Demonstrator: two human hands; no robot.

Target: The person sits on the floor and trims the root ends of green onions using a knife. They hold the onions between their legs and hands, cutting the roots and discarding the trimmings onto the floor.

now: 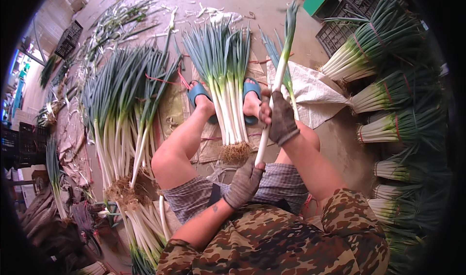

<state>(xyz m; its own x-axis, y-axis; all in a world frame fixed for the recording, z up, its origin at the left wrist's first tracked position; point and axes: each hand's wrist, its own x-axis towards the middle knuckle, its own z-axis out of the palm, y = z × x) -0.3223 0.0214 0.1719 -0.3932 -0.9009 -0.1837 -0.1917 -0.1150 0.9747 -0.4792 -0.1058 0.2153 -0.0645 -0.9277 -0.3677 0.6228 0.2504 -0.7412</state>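
A long green onion (pixel 280 72) is held slantwise across the right side of my lap, its green leaves pointing up and away. My left hand (pixel 244 183), in a worn fingerless glove, closes round its white lower end, with the root end hidden. Higher up the white stalk, my right hand (pixel 279 116) in a similar glove grips it. Between my feet lies a row of green onions (pixel 227 104), their brown roots towards me. To my left is a larger pile of green onions (pixel 122 111).
Tied green onion bundles (pixel 380 129) line the right side, near black plastic crates (pixel 329 38). A white woven sack (pixel 315 93) lies beside my right foot. Stripped leaves (pixel 109 38) litter the floor at the upper left. Another crate (pixel 32 144) stands far left.
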